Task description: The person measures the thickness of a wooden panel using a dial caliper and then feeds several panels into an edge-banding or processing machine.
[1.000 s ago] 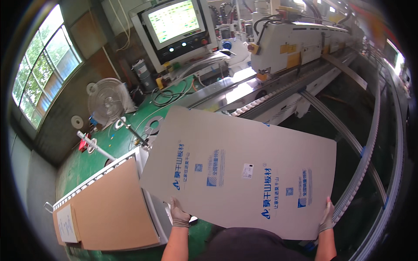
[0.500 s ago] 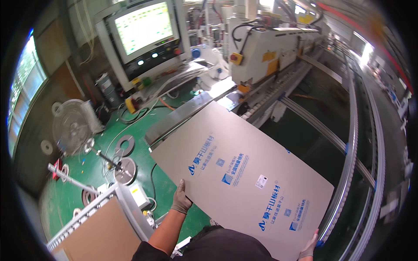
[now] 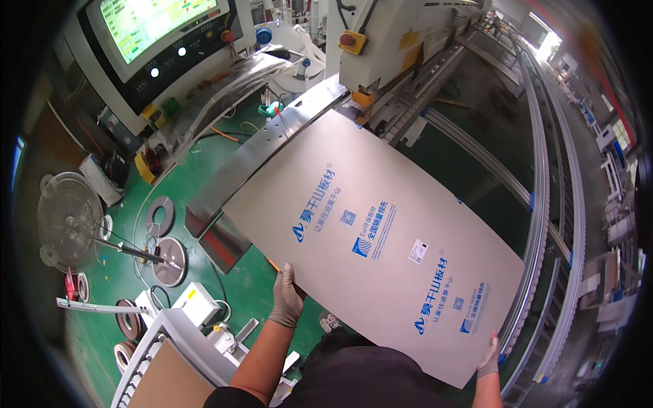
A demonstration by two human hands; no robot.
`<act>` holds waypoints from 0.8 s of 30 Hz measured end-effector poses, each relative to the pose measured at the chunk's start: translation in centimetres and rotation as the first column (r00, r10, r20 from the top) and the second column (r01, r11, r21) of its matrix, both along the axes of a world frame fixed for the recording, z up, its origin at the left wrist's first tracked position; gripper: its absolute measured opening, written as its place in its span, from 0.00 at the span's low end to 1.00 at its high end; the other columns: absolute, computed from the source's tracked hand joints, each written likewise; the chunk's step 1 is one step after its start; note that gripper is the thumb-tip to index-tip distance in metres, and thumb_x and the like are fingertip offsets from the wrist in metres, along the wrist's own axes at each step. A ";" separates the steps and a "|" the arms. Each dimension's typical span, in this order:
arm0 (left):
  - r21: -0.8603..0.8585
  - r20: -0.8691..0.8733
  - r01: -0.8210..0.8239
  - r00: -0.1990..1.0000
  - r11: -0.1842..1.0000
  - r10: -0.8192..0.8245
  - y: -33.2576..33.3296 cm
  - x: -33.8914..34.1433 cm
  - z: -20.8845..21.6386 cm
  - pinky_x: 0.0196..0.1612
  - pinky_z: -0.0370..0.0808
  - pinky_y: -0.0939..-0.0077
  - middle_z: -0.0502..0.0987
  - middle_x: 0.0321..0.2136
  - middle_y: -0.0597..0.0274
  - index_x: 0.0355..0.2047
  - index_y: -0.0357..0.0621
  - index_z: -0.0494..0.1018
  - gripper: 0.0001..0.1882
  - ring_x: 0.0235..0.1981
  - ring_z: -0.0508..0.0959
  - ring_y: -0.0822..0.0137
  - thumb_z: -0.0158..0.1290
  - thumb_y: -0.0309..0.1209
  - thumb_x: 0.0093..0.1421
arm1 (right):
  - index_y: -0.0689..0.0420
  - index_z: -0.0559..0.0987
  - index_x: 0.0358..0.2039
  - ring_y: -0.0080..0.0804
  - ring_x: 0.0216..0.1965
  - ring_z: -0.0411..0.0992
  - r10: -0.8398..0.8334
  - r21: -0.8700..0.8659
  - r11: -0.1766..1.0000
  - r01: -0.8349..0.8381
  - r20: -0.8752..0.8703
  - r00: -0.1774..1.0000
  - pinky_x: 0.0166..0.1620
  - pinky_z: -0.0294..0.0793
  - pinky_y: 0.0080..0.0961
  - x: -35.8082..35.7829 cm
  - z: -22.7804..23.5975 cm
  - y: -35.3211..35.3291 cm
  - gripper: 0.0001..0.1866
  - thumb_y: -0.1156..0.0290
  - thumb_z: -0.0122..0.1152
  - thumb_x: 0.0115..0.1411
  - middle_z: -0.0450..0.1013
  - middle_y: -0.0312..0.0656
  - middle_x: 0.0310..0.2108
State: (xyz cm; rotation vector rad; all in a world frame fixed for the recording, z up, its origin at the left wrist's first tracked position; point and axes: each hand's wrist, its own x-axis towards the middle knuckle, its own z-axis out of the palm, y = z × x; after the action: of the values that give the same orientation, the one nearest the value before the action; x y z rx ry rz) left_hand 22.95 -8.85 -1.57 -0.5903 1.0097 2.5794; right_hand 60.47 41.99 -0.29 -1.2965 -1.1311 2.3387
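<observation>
On the big board [image 3: 381,234], left hand [image 3: 288,297] and right hand [image 3: 489,357] pinch its edges, half closed. Keep both ends level

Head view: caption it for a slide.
Left hand and right hand hold a large printed board near a machine.

The panel [image 3: 381,272] partly hides both hands [image 3: 288,302] [image 3: 488,359]; the screen [image 3: 160,26] is cropped above.
</observation>
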 end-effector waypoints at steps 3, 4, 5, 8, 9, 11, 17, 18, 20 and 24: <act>-0.182 -0.005 0.007 1.000 0.983 -0.008 0.6 -0.8 1.0 0.62 0.70 0.62 0.69 0.59 0.54 0.64 0.36 0.58 0.25 0.58 0.72 0.59 0.37 0.40 0.75 | 0.56 0.62 0.67 0.52 0.61 0.65 0.001 -0.035 0.999 -0.001 0.024 1.000 0.63 0.64 0.49 0.0 -1.2 1.8 0.39 0.39 0.41 0.68 0.64 0.48 0.64; -0.199 -0.033 -0.003 0.999 0.980 -0.004 0.7 -0.5 0.7 0.62 0.70 0.63 0.68 0.60 0.54 0.64 0.36 0.58 0.25 0.58 0.72 0.60 0.36 0.40 0.75 | 0.56 0.62 0.67 0.52 0.60 0.65 0.023 -0.053 0.998 -0.022 0.026 0.999 0.63 0.64 0.48 -1.2 -0.4 1.6 0.39 0.39 0.42 0.68 0.65 0.47 0.64; -0.214 -0.060 -0.005 0.998 0.977 -0.008 0.9 -0.2 0.6 0.62 0.70 0.64 0.68 0.60 0.53 0.64 0.35 0.58 0.25 0.59 0.72 0.60 0.35 0.40 0.76 | 0.57 0.63 0.67 0.52 0.60 0.65 0.037 -0.069 0.997 -0.035 0.027 0.999 0.63 0.64 0.48 -2.5 0.6 0.8 0.39 0.39 0.44 0.68 0.65 0.46 0.63; -0.346 -0.030 0.109 0.991 0.932 -0.127 1.5 -0.3 0.5 0.59 0.71 0.68 0.74 0.54 0.51 0.59 0.31 0.65 0.27 0.54 0.75 0.61 0.30 0.43 0.76 | 0.58 0.60 0.68 0.53 0.61 0.64 -0.042 0.005 0.999 0.042 0.031 0.999 0.62 0.66 0.50 -2.9 0.3 1.7 0.40 0.40 0.43 0.67 0.65 0.49 0.63; -0.417 -0.016 0.160 0.983 0.895 -0.183 1.0 0.0 0.0 0.58 0.71 0.69 0.75 0.52 0.51 0.57 0.30 0.67 0.28 0.53 0.76 0.61 0.29 0.44 0.76 | 0.58 0.59 0.68 0.53 0.62 0.64 -0.052 0.009 0.999 0.051 0.040 0.998 0.62 0.66 0.50 -2.0 -0.2 1.9 0.39 0.40 0.41 0.68 0.64 0.50 0.63; -0.529 -0.023 0.173 0.976 0.831 -0.219 2.4 -1.7 0.2 0.55 0.72 0.70 0.79 0.46 0.51 0.51 0.27 0.71 0.32 0.48 0.77 0.63 0.28 0.46 0.76 | 0.61 0.60 0.67 0.50 0.62 0.63 -0.091 0.141 0.988 0.069 0.154 0.984 0.64 0.64 0.48 -2.5 -0.5 4.1 0.38 0.43 0.43 0.68 0.64 0.50 0.63; -0.605 -0.074 0.114 0.977 0.788 -0.198 7.9 -6.3 0.3 0.55 0.72 0.70 0.79 0.47 0.51 0.52 0.26 0.71 0.31 0.47 0.77 0.65 0.32 0.47 0.76 | 0.66 0.61 0.66 0.45 0.65 0.60 -0.198 0.343 0.936 0.083 0.317 0.928 0.68 0.57 0.41 -7.2 -0.8 7.5 0.38 0.47 0.45 0.68 0.62 0.50 0.65; -0.558 -0.054 0.099 0.986 0.824 -0.156 8.6 -6.9 0.1 0.54 0.73 0.69 0.79 0.47 0.51 0.52 0.27 0.71 0.31 0.47 0.77 0.65 0.32 0.47 0.76 | 0.65 0.60 0.67 0.44 0.65 0.59 -0.191 0.324 0.942 0.084 0.316 0.929 0.69 0.56 0.40 -8.1 -0.7 7.9 0.38 0.47 0.44 0.68 0.62 0.49 0.65; -0.440 -0.022 0.053 0.997 0.896 -0.070 10.9 -8.8 -0.2 0.52 0.75 0.68 0.79 0.46 0.52 0.53 0.30 0.71 0.29 0.46 0.78 0.64 0.33 0.47 0.76 | 0.64 0.61 0.67 0.45 0.64 0.60 -0.207 0.274 0.952 0.135 0.255 0.944 0.68 0.57 0.42 -8.4 -2.5 11.1 0.38 0.46 0.43 0.68 0.63 0.49 0.65; -0.299 0.215 0.148 0.973 0.943 -0.085 13.3 -12.4 -1.4 0.43 0.81 0.63 0.79 0.45 0.54 0.54 0.40 0.70 0.29 0.42 0.81 0.62 0.32 0.51 0.75 | 0.61 0.62 0.66 0.47 0.65 0.60 -0.263 0.190 0.959 0.209 0.331 0.906 0.67 0.58 0.45 -15.3 1.2 10.4 0.36 0.46 0.43 0.67 0.62 0.49 0.65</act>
State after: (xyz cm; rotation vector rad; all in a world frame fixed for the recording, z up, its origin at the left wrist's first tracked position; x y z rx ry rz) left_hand 10.59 4.44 -2.97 -0.8234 1.3506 2.2182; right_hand 45.18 52.39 0.88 -1.7355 -1.1440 1.8555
